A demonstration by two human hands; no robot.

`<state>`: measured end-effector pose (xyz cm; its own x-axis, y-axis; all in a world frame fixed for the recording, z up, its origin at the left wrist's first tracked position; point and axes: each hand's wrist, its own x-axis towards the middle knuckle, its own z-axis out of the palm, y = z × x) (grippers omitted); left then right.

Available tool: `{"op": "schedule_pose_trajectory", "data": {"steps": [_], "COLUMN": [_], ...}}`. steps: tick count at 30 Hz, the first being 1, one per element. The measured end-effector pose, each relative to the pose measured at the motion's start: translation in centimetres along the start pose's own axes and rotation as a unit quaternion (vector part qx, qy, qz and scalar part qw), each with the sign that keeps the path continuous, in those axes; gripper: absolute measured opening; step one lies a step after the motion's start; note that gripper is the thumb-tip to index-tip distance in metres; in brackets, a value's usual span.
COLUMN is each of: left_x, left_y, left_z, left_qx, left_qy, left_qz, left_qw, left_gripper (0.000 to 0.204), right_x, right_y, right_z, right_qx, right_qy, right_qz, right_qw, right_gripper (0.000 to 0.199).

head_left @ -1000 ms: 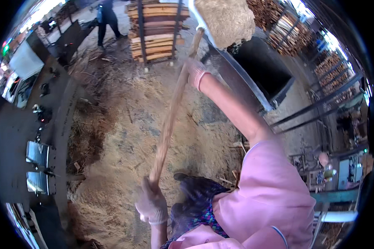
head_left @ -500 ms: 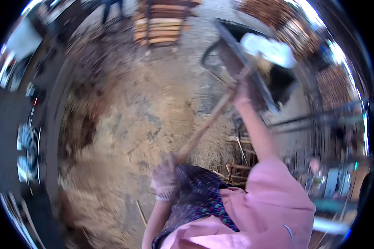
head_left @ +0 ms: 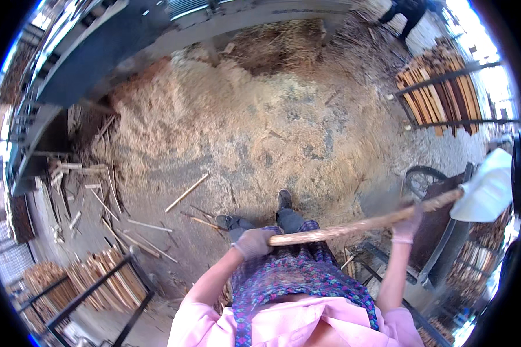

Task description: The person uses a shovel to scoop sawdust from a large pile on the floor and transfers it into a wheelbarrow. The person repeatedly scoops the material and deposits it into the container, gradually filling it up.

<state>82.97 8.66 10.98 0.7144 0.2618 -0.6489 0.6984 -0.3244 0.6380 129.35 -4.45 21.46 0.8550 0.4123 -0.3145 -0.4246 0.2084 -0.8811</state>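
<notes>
Beyond both gloved hands, sawdust pile (head_left: 214, 110) lay largely unmoved. Left hand (head_left: 253, 243) and right hand (head_left: 408, 222) had fingers closed around wooden shovel handle (head_left: 353, 225); blade (head_left: 487, 188) looked empty.

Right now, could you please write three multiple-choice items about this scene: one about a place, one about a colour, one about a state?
1. Where does the sawdust pile lie?
A. ahead of the feet
B. inside the cart
C. on the stacked wood

2. What colour is the shovel blade?
A. red
B. white
C. black

3. How is the wooden handle held?
A. by the left hand only
B. by nobody
C. by both hands, the right hand nearer the blade

Answers: A, it spreads on the ground beyond the shoes; B, the blade looks pale white; C, each gloved hand grips the handle.
</notes>
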Motion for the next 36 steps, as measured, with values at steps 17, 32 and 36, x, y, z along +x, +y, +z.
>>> {"op": "schedule_pose_trajectory", "data": {"steps": [17,32,36], "left_x": [-37.1,-4.4,3.9], "left_y": [-9.5,-32.6,-37.6], "left_z": [24.8,32.0,33.2], "left_qx": [-0.343,-0.462,-0.488], "left_qy": [0.055,0.206,0.283], "left_qz": [-0.534,-0.522,-0.512], "left_qw": [0.771,0.687,0.648], "left_gripper": [0.053,0.051,0.046], "right_x": [-33.8,-17.1,-12.7], "right_y": [63.8,93.9,98.5], "right_z": [9.4,25.9,28.3], "right_qx": [-0.302,-0.564,-0.536], "right_qy": [-0.173,-0.168,-0.197], "right_qz": [0.691,0.537,0.514], "right_qw": [0.634,0.604,0.640], "right_gripper": [0.017,0.025,0.026]}}
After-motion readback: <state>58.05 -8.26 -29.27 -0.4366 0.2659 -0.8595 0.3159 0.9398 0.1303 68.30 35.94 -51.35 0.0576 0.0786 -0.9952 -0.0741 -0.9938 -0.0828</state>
